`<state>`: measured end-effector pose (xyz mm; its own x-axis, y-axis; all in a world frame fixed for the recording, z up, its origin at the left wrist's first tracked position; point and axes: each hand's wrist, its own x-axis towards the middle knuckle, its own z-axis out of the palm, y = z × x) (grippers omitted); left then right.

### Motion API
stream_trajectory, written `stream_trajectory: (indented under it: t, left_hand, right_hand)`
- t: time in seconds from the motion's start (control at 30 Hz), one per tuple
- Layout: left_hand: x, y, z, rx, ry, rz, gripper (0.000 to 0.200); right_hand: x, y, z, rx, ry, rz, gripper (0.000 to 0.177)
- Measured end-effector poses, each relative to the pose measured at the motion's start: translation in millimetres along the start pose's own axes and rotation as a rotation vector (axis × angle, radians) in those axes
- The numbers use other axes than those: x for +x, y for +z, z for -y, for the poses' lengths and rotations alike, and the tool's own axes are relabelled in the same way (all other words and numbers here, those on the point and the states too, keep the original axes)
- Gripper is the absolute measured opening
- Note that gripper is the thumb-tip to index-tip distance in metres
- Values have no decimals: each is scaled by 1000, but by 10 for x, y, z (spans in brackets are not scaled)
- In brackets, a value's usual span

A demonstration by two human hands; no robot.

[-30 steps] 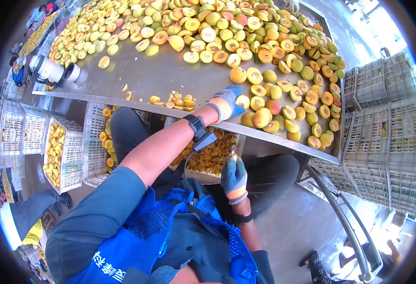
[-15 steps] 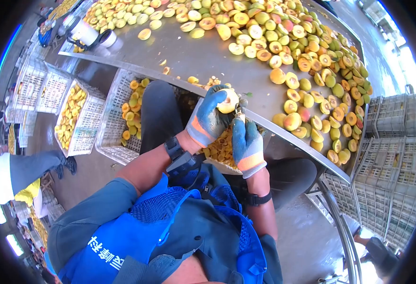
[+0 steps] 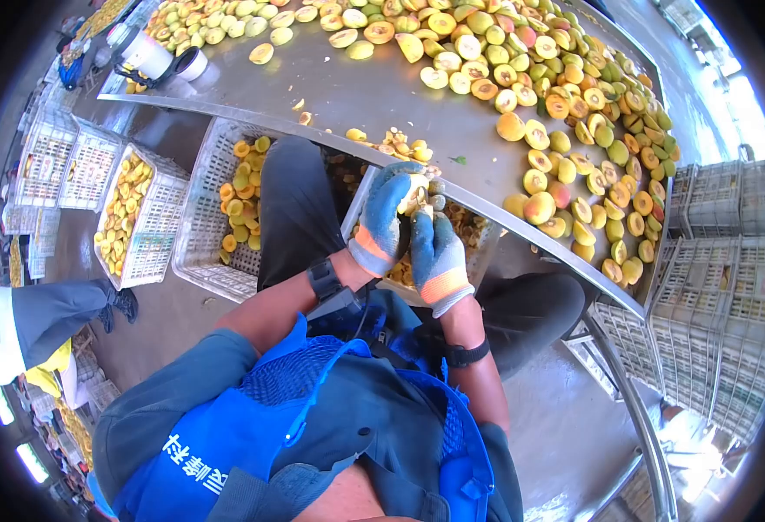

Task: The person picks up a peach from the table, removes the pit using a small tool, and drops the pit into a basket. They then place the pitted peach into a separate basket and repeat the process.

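Note:
My left hand (image 3: 380, 224), in a blue-and-grey work glove with an orange band, is closed round a pale-fleshed peach half (image 3: 410, 193) at the table's near edge. Just right of it, my right hand (image 3: 439, 257), gloved alike, is closed with its fingertips against the fruit. It grips a small pitting tool (image 3: 435, 193), mostly hidden by the fingers; a dark rounded end shows. Beneath both hands stands a crate (image 3: 487, 248) holding peach pieces. Pits and scraps (image 3: 400, 146) lie on the table just beyond the left hand.
A metal table (image 3: 382, 96) carries many halved peaches (image 3: 565, 104). A white cup-like container (image 3: 191, 65) stands at its far left. Crates of peach halves (image 3: 134, 217) stand at left, another crate (image 3: 217, 270) beside my knee, stacked crates (image 3: 704, 304) at right. A person's leg (image 3: 60, 313) shows at left.
Both hands have moved slightly left, and the right hand has come closer to the left. The peach half has turned, showing less of its round pale face.

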<state>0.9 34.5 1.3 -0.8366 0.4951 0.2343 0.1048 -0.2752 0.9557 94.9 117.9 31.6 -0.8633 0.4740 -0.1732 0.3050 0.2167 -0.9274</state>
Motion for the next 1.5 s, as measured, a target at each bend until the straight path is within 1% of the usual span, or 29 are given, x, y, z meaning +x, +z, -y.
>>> stream_trajectory:
  t: [0.03,0.1,0.13,0.23,0.37,0.4,0.43,0.47,0.5,0.53,0.57,0.63,0.73,0.77,0.8,0.83,0.9,0.93,1.03,1.13,1.2,1.23,1.27,1.3,1.37,1.47,1.5]
  left_hand:
    - [-16,18,-11,-119,-67,-17,28]
    - [-51,74,-119,-354,-200,-51,29]
    - [-50,100,-221,-617,-335,-60,28]
    - [-70,118,-189,-375,-256,-64,27]
    - [-57,141,-222,-604,-360,-105,30]
    - [-52,142,-223,-620,-391,-122,30]
    - [-48,108,-182,-564,-374,-86,29]
    - [-47,54,-107,-506,-358,-53,29]
    - [-30,46,-125,-449,-340,-20,29]
    - [-17,58,-165,-559,-426,-78,31]
    - [-13,55,-162,-502,-398,-53,33]
    - [-12,28,-153,-387,-346,-6,37]
    - [8,-38,-120,-592,-500,-14,46]
    - [2,-47,-109,-579,-531,-42,48]
    - [-1,-32,-118,-567,-562,-69,50]
    - [-4,-18,-121,-556,-590,-95,52]
    - [-19,-20,-112,-479,-543,-74,54]
    - [-30,-25,-109,-460,-535,-59,54]
    - [-74,-23,-104,-464,-543,-61,50]
    - [-129,-22,-78,-485,-568,-73,46]
    - [-170,-27,-34,-484,-580,-71,46]
    - [-164,-32,-6,-460,-573,-38,45]
    - [-184,-44,18,-438,-568,-10,45]
    - [-201,-51,21,-414,-563,16,44]
    - [-211,-62,29,-357,-492,58,46]
    - [-228,-86,41,-326,-434,172,47]
    - [-219,-94,32,-325,-420,216,47]
  right_hand:
    - [-4,27,-19,41,9,0,35]
    - [-8,49,-27,17,18,9,36]
    - [-9,54,-19,-2,15,9,36]
    - [-46,-17,113,-71,12,40,37]
    - [-56,-80,151,-117,41,102,36]
    - [-45,-95,130,-124,52,128,35]
    - [-39,-108,116,-130,63,156,35]
    - [-34,-137,105,-193,-15,208,31]
    - [-32,-139,54,-160,-42,212,36]
    - [-16,-125,-32,-127,-70,216,40]
    - [-8,-120,-91,-93,-98,221,46]
    - [-4,-144,-133,89,20,319,46]
    - [-2,-195,-171,389,209,441,44]
    - [-17,-196,-177,496,277,474,43]
    - [-59,-286,84,574,459,502,42]
    - [-74,-324,111,612,461,560,42]
    - [-77,-395,111,686,459,676,43]
    - [-82,-359,67,709,497,665,46]
    - [-101,-327,-2,655,467,641,47]
    - [-89,-332,-49,486,398,652,47]
    - [-101,-347,-43,470,422,664,48]
    - [-86,-367,-36,461,430,664,48]
    - [-75,-363,-145,568,487,714,46]
    - [-91,-371,-147,620,507,722,43]
    - [-109,-368,-142,726,542,736,39]
    - [-125,-359,-161,765,583,737,37]
    - [-122,-371,-191,857,634,791,38]
